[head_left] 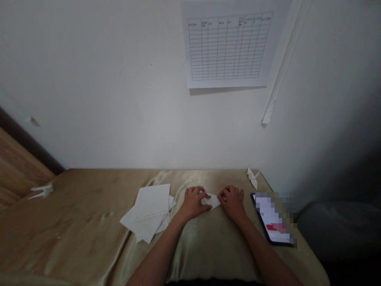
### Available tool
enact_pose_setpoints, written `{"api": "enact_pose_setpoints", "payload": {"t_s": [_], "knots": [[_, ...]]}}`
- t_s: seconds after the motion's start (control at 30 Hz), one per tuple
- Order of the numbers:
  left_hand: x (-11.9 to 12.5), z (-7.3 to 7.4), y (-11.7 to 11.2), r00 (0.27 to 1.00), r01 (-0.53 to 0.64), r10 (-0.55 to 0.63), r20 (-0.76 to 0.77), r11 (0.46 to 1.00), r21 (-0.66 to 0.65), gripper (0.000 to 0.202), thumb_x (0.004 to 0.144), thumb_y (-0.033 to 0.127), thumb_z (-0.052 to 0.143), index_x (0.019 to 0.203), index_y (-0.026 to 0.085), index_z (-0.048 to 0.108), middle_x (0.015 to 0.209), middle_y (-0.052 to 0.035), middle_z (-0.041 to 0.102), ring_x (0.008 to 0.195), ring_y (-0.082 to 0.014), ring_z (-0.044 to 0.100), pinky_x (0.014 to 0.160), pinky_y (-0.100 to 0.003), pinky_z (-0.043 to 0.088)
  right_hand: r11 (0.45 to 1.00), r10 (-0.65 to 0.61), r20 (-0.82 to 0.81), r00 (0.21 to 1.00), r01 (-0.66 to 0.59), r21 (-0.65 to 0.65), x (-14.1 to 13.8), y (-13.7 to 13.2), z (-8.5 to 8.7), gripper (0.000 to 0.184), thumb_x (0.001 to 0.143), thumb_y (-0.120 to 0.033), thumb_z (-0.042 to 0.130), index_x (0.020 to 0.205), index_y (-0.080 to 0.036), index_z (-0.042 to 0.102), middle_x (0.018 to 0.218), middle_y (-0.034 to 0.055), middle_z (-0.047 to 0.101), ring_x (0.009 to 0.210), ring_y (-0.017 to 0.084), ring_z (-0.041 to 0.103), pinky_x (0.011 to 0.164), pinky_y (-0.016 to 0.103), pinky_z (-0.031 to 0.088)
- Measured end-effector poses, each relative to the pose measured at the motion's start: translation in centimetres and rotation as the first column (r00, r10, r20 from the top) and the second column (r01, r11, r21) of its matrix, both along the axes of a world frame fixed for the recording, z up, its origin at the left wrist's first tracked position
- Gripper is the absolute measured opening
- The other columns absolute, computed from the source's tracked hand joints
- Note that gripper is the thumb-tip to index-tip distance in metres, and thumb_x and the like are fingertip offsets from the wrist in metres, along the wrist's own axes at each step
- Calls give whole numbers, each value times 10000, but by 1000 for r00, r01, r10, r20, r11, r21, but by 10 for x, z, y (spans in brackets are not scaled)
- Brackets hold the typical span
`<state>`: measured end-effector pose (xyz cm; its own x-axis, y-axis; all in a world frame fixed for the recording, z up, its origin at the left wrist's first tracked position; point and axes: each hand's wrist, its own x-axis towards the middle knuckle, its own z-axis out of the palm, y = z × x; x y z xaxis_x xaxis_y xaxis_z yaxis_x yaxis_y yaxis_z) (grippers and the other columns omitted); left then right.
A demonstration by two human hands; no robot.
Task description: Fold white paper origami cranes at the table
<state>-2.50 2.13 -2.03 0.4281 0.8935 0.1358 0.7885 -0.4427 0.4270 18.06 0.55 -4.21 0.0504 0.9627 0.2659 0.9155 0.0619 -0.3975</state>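
A small piece of folded white paper (212,201) lies on the cloth-covered table between my two hands. My left hand (195,201) grips its left side, thumb and fingers curled at the edge. At the paper's right corner, the fingertips of my right hand (232,200) are pinched together. To the left of my left forearm is a loose stack of white paper sheets (153,202), fanned at different angles. Part of the folded piece is hidden under my fingers.
A phone (274,222) with a lit, partly blurred screen lies right of my right forearm. Behind it, near the table's back corner, sits a folded paper figure (252,178). White scraps (43,191) lie far left. A printed table sheet (229,47) hangs on the wall.
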Motion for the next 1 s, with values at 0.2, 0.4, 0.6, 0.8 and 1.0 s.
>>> {"api": "enact_pose_setpoints", "payload": {"t_s": [0.2,0.4,0.6,0.8,1.0], "knots": [[0,1,1,1000,-4,4,3,1000,-19,476,659,535,814,1091,367,706,1294,-7,557,1260,-304,420,1111,-514,244,1000,-2,31,1000,3,-14,-1,0,-1,167,902,-348,543,937,-235,661,1139,72,588,1149,266,480,1119,604,127],[-1,-3,2,1000,8,-8,-7,1000,22,478,648,533,823,1078,360,705,1270,-4,570,1224,-295,441,1077,-484,284,1000,-13,50,999,13,-11,-3,0,-1,172,905,-351,535,946,-234,654,1149,78,583,1153,269,472,1112,601,136],[0,-4,4,1000,6,-6,-11,999,31,503,625,523,842,1079,359,703,1263,-4,574,1211,-290,448,1058,-461,301,1000,-25,71,997,25,4,-5,-1,0,183,912,-352,520,950,-231,651,1148,84,584,1136,267,483,1104,597,159],[2,-2,3,1000,-3,4,-25,1000,22,494,641,535,826,1084,358,699,1254,-9,570,1212,-291,448,1072,-474,290,999,-41,100,994,40,5,-7,-1,1,174,913,-351,529,951,-236,654,1136,84,590,1131,268,483,1100,590,162],[11,-3,-3,996,-78,81,-47,995,54,510,647,550,812,1094,342,683,1243,-35,546,1203,-306,455,1103,-555,235,996,-80,122,989,76,37,-9,-1,3,170,920,-369,545,987,-263,660,1133,79,586,1114,271,478,1083,585,169]]}}
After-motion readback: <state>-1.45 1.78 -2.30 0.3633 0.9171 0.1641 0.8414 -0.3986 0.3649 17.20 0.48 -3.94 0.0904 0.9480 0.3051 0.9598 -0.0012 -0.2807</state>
